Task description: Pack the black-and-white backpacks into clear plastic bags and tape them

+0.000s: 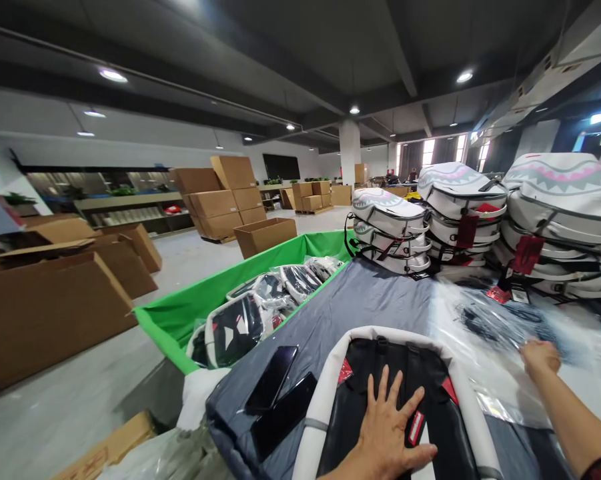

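A white and black backpack [343, 407] lies on the covered table in front of me, its black panel facing up, with red tags near the top corners. Flat on that panel rests my left hand [387, 427], fingers spread. To the right, my right hand [540, 359] is closed on the edge of a clear plastic bag [485, 373], which is spread over the table beside the backpack. Dark cords or straps [495, 320] show through or near the plastic; which of these I cannot tell.
Stacks of white backpacks [460, 180] stand at the table's back right. Left of the table, a green-walled bin [175, 333] holds several bagged backpacks. Two phones [273, 378] lie by the table's left edge. Cardboard boxes [45, 307] stand on the floor.
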`<state>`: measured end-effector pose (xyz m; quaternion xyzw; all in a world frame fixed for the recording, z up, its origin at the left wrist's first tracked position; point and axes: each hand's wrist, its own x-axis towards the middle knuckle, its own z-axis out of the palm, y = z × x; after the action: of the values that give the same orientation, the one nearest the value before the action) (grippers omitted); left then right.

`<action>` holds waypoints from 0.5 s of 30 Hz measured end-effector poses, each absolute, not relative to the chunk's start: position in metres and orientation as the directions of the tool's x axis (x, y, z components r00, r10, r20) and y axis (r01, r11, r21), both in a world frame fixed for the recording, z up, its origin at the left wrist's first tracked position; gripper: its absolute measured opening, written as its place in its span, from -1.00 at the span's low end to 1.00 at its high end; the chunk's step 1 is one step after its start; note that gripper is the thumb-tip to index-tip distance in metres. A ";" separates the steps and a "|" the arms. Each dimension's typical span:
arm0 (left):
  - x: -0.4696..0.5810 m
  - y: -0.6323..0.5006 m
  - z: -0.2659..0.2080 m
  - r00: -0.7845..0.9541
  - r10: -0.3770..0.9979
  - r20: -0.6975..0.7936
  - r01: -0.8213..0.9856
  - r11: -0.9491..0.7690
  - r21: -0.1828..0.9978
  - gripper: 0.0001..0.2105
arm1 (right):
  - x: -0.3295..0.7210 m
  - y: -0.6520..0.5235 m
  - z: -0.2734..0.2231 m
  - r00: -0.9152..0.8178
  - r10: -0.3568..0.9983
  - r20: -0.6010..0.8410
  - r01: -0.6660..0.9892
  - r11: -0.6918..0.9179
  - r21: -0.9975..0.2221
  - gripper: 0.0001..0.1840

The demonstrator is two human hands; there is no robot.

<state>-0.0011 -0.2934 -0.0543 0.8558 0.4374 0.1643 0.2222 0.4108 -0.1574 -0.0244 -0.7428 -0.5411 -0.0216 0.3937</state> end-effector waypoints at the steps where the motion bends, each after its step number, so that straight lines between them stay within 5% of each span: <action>1: 0.000 -0.293 -0.055 0.563 0.821 0.094 0.672 -0.521 0.526 -0.22 | 0.406 -0.160 -0.012 0.420 0.769 0.482 0.821 -0.097 -0.562 -0.43; 9: 0.002 -0.294 -0.052 0.526 0.814 0.246 0.615 -0.564 0.551 -0.30 | 0.247 -0.218 0.044 -0.112 0.867 0.485 0.765 0.386 -0.515 -0.41; 12: 0.012 -0.298 -0.041 0.336 0.885 0.323 0.418 -0.448 0.791 -0.35 | 0.199 -0.264 0.044 -0.209 0.873 0.442 0.712 0.445 -0.544 -0.41; 15: 0.024 -0.303 -0.030 0.148 0.965 0.217 0.055 -0.227 0.972 -0.33 | 0.174 -0.303 0.034 -0.227 0.900 0.372 0.687 0.418 -0.594 -0.43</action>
<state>0.0242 -0.3026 -0.0296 0.6047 0.4217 0.4979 0.4567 0.1737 -0.3031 0.0342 -0.5168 -0.7679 0.1541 0.3456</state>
